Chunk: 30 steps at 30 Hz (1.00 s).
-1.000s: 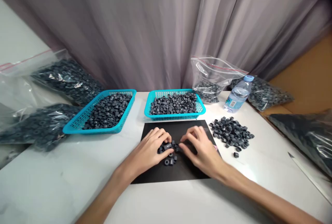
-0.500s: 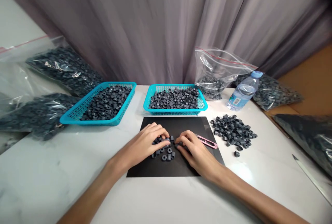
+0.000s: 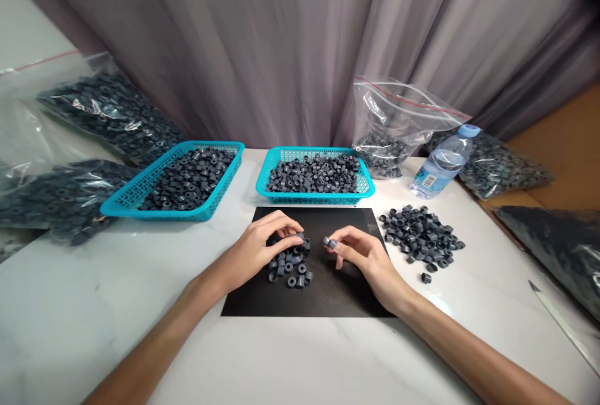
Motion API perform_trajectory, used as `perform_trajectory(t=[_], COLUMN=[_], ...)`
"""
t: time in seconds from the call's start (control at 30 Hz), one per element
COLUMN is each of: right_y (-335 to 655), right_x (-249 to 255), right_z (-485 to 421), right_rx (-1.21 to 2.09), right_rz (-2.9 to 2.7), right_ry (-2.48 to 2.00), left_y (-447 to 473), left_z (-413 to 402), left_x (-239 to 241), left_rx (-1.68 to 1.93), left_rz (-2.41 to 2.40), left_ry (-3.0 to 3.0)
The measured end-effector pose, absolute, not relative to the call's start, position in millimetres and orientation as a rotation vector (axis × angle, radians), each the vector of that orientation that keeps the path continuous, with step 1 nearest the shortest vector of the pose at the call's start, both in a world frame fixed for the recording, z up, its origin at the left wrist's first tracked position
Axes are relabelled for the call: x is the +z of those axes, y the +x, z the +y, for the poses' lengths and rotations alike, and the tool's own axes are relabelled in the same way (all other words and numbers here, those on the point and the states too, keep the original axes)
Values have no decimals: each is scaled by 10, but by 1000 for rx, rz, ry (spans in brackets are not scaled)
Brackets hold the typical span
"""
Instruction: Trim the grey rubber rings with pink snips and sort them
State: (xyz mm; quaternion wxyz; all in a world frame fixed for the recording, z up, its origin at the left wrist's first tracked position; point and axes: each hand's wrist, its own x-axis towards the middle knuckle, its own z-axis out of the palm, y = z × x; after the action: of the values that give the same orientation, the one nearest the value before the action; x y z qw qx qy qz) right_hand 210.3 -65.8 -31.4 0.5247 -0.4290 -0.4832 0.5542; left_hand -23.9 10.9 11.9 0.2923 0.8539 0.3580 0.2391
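Several short dark grey plastic rings (image 3: 289,266) lie loose on a black mat (image 3: 262,302) on the white table. My left hand (image 3: 269,242) hovers over this small pile with thumb and forefinger nearly together. What lies between those fingertips is too small to make out. My right hand (image 3: 372,258), held just above the mat to the right of the pile, pinches what look like two small grey rings (image 3: 330,242) between thumb and fingers.
Two turquoise baskets (image 3: 210,208) full of such rings stand behind the mat. To its right are a ring heap (image 3: 419,236), a water bottle (image 3: 443,164) and a pointed blade (image 3: 557,320). Clear bags (image 3: 382,152) of rings stand at the back and sides.
My right hand has lifted from the mat and moved right, with rings now showing at its fingertips. My left hand has shifted slightly left. The pink cutter on the mat is now out of sight.
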Motion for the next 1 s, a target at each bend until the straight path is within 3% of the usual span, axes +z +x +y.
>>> perform_trajectory(t=[0.2, 0.57, 1.0], right_y=[2103, 2138, 2301], right_x=[-289, -310, -376], right_z=[-664, -644, -627], right_rx=[1554, 1644, 1007], right_rz=[-906, -825, -1477], right_ry=[-932, -893, -1202], left_y=[-213, -159, -161], left_z=[124, 50, -7], left_x=[80, 48, 115], left_rx=[702, 633, 617], left_rz=[968, 958, 1036], left_ry=[2260, 2372, 2337])
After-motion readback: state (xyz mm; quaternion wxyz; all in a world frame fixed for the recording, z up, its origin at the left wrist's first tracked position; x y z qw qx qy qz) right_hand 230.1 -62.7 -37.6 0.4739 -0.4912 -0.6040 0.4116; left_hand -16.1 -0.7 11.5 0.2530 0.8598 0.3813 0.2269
